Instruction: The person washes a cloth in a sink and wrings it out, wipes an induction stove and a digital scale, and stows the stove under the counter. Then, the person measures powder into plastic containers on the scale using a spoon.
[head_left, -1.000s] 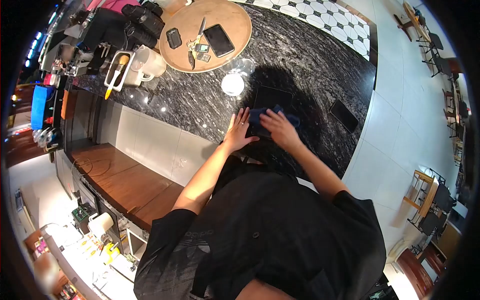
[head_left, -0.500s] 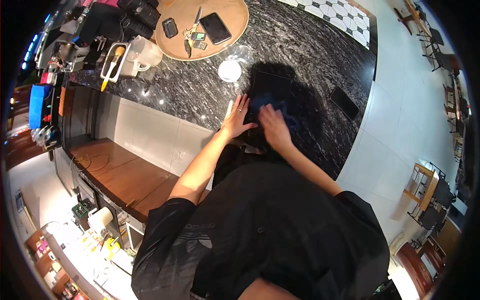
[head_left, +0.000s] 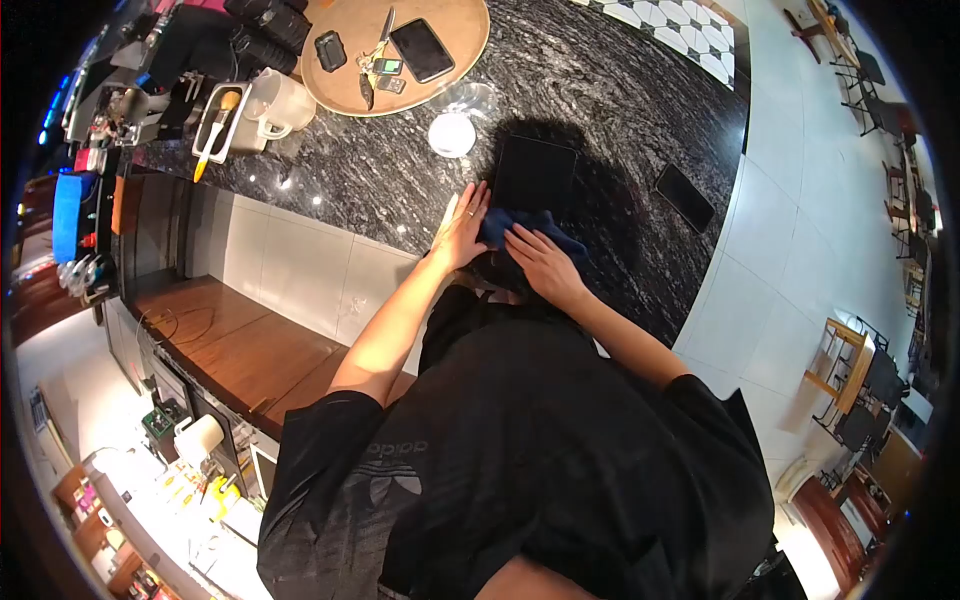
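A dark flat rectangular object (head_left: pixel 536 172) lies on the black marbled counter (head_left: pixel 610 90), its lower part hard to tell from the shadow. Over its near part a bunched dark blue cloth (head_left: pixel 535 222) is pressed under the fingers of my right hand (head_left: pixel 546 266). My left hand (head_left: pixel 461 228) is spread beside the object's left edge, fingers apart, with a ring on one finger. Just beyond my left hand sits a round white item (head_left: pixel 452 134), next to a clear glass-like object (head_left: pixel 470 98). A black phone (head_left: pixel 685 197) lies to the right.
A round tray (head_left: pixel 440 92) at the back holds a phone, keys and small devices. Left of it stand a plastic jug (head_left: pixel 284 104) and a metal container (head_left: pixel 236 135) with a brush. Below the counter is a wooden shelf (head_left: pixel 240 345). Tables and chairs stand far right.
My right hand and the cloth have moved toward me over the dark object, uncovering its far part. My left hand stays beside it. The whole view has shifted slightly.
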